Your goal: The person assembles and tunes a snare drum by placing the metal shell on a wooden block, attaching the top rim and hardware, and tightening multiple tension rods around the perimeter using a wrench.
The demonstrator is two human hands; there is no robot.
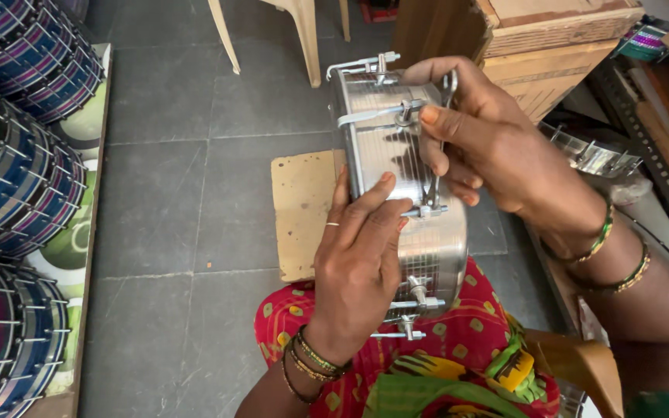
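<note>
Steel drum shell (pixel 404 178) upright on our lap, our left hand (pixel 358 263) pressed open against its side, our right hand (pixel 489 147) gripping a tension rod (pixel 433 166), striped drums (pixel 17 178) stacked nearby.

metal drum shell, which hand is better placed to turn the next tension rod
Likely the right hand: its fingers already rest on a rod's bracket, while the left hand lies flat, steadying the metal drum shell.
</note>
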